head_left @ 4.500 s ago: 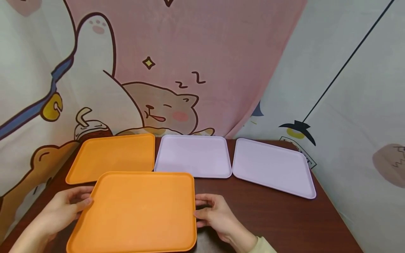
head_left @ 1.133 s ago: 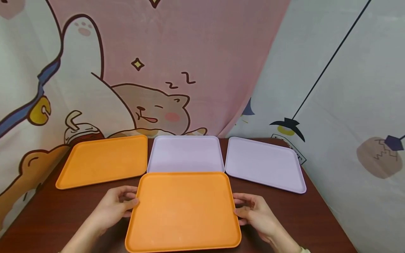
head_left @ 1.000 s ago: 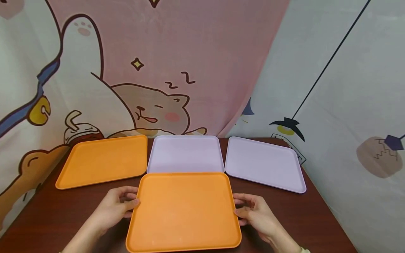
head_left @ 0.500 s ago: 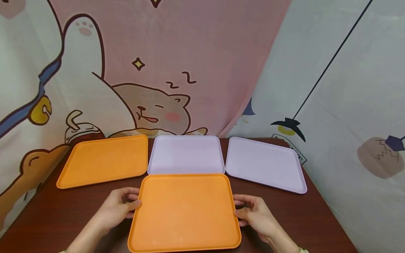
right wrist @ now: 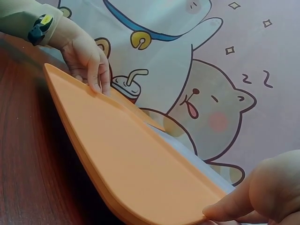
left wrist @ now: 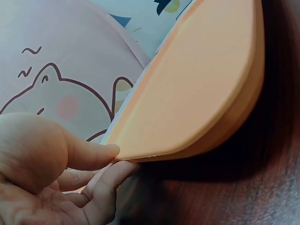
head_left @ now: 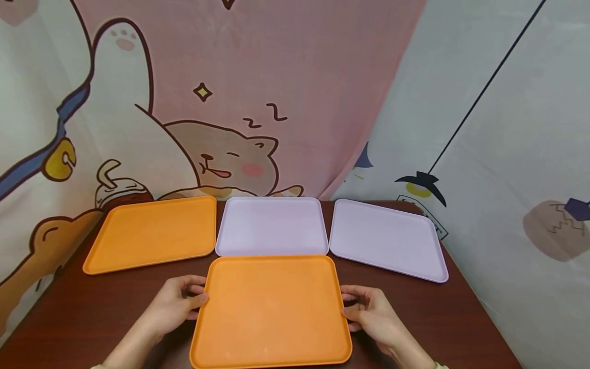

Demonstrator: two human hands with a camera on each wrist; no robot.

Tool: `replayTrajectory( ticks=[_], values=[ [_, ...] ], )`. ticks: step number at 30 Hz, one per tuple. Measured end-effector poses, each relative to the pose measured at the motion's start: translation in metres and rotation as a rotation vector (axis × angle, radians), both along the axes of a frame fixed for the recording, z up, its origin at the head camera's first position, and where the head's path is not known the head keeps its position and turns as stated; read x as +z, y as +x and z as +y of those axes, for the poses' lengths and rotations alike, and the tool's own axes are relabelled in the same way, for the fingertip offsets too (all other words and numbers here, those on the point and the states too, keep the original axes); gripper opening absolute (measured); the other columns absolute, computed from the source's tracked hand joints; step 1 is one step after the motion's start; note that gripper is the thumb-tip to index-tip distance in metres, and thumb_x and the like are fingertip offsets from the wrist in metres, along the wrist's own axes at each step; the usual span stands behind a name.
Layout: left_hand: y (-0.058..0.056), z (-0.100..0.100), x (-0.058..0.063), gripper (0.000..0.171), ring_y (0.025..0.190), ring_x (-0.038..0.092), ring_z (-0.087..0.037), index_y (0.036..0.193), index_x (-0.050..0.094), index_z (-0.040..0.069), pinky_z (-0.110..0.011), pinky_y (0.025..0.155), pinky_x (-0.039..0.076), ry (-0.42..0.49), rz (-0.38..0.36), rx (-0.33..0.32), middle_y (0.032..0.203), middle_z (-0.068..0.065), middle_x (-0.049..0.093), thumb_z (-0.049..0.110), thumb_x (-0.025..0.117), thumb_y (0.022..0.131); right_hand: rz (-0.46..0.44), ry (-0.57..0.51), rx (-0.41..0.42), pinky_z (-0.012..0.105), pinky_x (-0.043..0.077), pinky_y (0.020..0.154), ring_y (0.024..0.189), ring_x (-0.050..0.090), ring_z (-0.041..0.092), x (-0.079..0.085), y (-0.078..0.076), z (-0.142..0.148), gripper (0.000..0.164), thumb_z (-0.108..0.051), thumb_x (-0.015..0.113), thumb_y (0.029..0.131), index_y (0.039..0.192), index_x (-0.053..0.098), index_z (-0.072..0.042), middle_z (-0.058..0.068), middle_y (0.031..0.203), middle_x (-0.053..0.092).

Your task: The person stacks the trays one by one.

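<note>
left sleeve (right wrist: 16,18): pale | dark strap (right wrist: 36,33) round it (yellow patch (right wrist: 46,19) on top) | right sleeve (head_left: 441,366): pale green

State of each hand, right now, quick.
Left hand: closed, pinching the front orange tray at its left edge.
Right hand: closed, pinching the same tray at its right edge.

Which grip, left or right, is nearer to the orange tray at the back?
The left grip. It pinches the left edge of the front orange tray, in front of the back orange tray. The right grip pinches the opposite edge, farther away to the right.
</note>
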State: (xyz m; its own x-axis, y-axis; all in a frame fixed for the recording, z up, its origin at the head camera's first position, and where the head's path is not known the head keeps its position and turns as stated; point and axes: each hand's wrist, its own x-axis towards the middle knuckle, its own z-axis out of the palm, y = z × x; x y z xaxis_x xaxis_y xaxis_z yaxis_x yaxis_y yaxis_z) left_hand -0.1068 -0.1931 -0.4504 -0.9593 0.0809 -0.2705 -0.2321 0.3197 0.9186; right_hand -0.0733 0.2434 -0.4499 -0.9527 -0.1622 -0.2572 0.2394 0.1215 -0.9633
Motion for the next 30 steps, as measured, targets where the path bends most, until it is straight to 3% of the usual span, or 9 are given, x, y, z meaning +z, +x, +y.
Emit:
replayTrajectory(
  ticks=[30],
  values=[
    [-0.0004, 0.0024, -0.0001, 0.036, 0.085, 0.067, -0.026, 0.132, 0.063, -0.014, -0.043, 0.066, 0.064, -0.052, -0.002, 0.005, 0.105, -0.018, 0.062, -0.007, 0.068, 0.097, 0.061, 0.12, -0.032, 0.04, 0.062, 0.061, 0.09, 0.072, 0.03, -0.0061, 0.0032, -0.0079, 0.053, 0.016, 0.067, 0.086, 0.139, 0.055, 0.018, 0.022, 0.117, 0.064]
  ],
)
